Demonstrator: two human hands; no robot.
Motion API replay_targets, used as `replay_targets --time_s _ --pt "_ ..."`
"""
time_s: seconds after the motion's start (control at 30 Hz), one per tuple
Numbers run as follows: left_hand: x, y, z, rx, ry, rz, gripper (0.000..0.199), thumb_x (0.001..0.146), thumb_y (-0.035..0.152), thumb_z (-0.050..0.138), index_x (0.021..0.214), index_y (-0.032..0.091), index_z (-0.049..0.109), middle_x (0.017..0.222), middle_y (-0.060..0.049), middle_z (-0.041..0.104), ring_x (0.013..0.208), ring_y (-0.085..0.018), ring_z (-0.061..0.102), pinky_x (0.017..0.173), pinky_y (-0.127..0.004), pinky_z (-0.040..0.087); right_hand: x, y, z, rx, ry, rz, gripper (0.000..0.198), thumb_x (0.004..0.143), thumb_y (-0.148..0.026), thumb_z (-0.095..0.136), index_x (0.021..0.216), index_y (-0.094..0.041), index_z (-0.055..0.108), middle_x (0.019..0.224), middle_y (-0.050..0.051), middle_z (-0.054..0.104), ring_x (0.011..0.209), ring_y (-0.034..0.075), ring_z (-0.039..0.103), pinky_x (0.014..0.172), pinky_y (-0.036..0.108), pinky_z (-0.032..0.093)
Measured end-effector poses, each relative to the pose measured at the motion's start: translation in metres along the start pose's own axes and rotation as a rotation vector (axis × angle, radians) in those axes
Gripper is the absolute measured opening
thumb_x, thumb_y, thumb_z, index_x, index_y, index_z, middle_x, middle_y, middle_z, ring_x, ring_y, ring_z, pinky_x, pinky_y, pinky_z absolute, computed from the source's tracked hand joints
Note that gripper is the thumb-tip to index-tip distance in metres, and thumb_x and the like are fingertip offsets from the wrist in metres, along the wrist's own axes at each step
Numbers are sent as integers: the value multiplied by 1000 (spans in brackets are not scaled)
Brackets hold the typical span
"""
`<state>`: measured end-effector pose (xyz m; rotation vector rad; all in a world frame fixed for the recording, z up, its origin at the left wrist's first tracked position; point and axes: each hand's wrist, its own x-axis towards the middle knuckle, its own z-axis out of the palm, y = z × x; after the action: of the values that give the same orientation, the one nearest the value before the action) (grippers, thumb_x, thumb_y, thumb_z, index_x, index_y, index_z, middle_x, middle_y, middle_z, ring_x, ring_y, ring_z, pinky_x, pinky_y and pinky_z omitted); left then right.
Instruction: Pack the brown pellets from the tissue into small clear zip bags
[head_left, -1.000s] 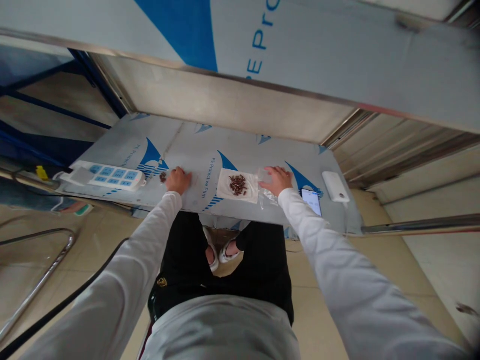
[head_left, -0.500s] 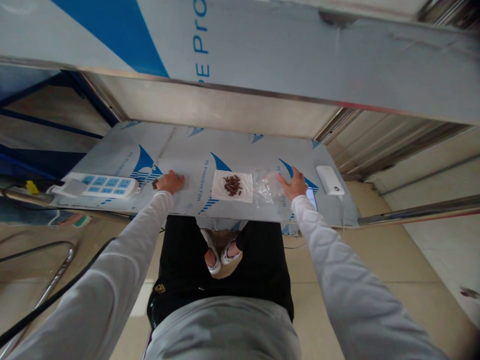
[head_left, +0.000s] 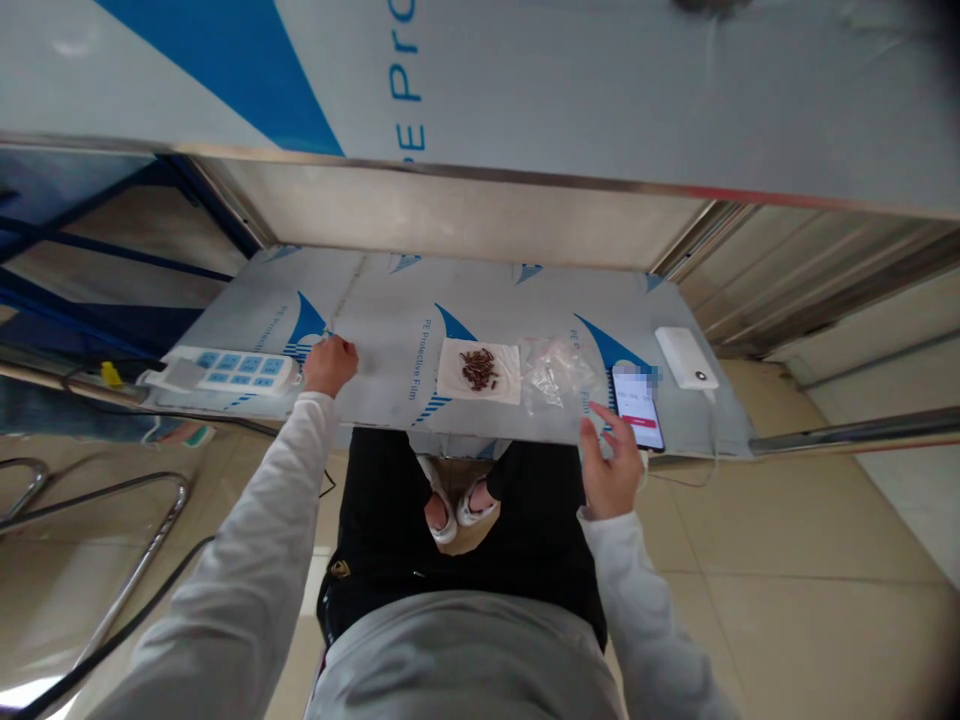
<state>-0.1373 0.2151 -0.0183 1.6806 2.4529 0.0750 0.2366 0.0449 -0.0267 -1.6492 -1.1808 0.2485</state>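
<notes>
My left hand (head_left: 331,366) rests at the table's left part, close to the power strip (head_left: 247,371). Its fingers are curled closed; what they hold, if anything, is hidden. Near the front edge, my right hand (head_left: 611,462) is open with fingers apart, just left of a phone (head_left: 637,408) with a lit screen. Beyond its fingertips lies a crumpled clear plastic bag (head_left: 555,378). Left of the bag, a white paper sheet (head_left: 457,385) carries a pile of small brown screw-like pieces (head_left: 478,369).
A white power bank (head_left: 684,356) with a cable lies at the table's right end. The film-covered metal table (head_left: 390,300) has a shelf (head_left: 562,100) above it. Metal chair legs (head_left: 142,540) stand on the floor at left.
My right hand has drawn back from the plastic bag toward the front edge, uncovering the phone. My left hand stays near the power strip with its fingers more curled. The view has shifted slightly.
</notes>
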Motion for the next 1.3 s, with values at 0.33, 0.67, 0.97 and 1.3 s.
replay_targets --time_s 0.33,0.67,0.97,1.3 --pt "-44 -12 -31 -385 408 11 24 85 32 44 91 15 60 87 -12 70 84 -26 66 75 -34 47 -28 -62 57 170 -330 -154 18 89 -27 50 98 -22 64 99 6 67 97 20 61 86 37 49" --pt "-117 49 -2 -1052 211 146 24 80 40 54 80 16 58 66 -2 63 58 -13 59 55 -22 43 -25 -122 130 368 -637 -241 20 85 -33 59 98 -19 67 93 6 70 80 16 66 72 26 53" --pt "-196 58 16 -1437 -88 57 29 77 43 64 85 15 63 81 -4 70 74 -15 66 70 -24 51 -49 -109 85 51 -495 -222 12 85 -19 56 79 -17 66 75 6 67 68 17 63 67 27 50" --pt "-209 58 10 -947 -149 193 21 78 37 60 83 19 70 78 -4 74 72 -19 69 67 -27 51 -43 -94 63 -205 -513 -266 8 78 -12 61 73 -19 64 69 1 65 61 15 63 61 23 47"
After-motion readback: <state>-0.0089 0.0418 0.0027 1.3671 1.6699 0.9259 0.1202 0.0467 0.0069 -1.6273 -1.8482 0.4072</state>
